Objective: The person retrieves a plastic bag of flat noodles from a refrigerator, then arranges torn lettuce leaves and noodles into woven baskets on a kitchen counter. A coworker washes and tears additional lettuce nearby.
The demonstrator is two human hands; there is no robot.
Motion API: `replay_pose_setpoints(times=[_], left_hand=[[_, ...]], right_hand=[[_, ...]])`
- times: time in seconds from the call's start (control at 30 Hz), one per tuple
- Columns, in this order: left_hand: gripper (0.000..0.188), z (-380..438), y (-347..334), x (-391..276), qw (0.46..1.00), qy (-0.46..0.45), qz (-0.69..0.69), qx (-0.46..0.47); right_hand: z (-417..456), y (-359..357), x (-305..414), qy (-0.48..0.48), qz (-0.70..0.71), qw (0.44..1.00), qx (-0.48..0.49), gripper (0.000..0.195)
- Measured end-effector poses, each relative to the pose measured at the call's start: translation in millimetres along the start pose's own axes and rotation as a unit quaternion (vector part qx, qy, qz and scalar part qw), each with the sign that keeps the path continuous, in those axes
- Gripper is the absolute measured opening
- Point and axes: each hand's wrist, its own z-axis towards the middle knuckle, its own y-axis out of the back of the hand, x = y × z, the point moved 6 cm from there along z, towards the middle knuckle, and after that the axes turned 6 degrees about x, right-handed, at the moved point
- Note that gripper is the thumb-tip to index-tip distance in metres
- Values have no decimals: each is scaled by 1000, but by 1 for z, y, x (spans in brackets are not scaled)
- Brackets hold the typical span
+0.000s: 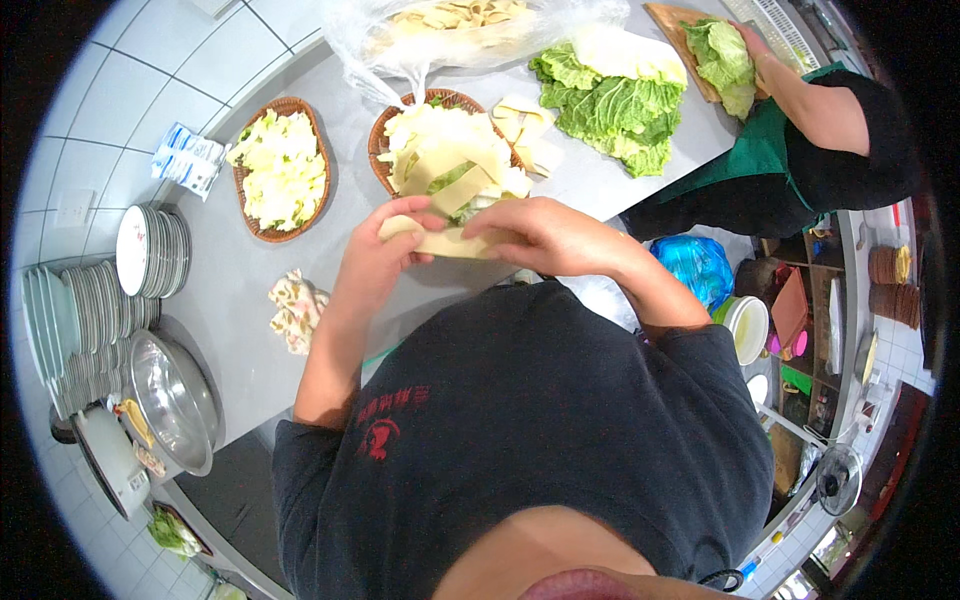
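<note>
A pale yellow flat strip, apparently tofu skin, is stretched between both hands near the counter's edge. My left hand pinches its left end between thumb and fingers. On the other end, my right hand grips with bent fingers. Just beyond them a brown wicker basket holds cut cabbage with similar strips on top. More folded strips lie on the counter right of that basket. A second wicker basket of chopped cabbage stands farther left.
Large cabbage leaves lie at back right, near a co-worker's hand on cabbage over a wooden board. A clear plastic bag of strips is at the back. Stacked plates, a crumpled cloth and a steel bowl are left.
</note>
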Motion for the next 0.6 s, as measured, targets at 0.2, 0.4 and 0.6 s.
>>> replay_pose_setpoints(times=[0.2, 0.4, 0.6], left_hand=[[42, 9, 22, -43, 972, -130, 133, -142], [43, 41, 39, -70, 947, -150, 202, -200], [38, 71, 56, -59, 961, -122, 180, -171]], right_hand=[[-12, 7, -25, -119, 43, 988, -94, 34], [-17, 0, -54, -183, 104, 967, -145, 19], [-15, -4, -69, -180, 110, 965, -154, 13]])
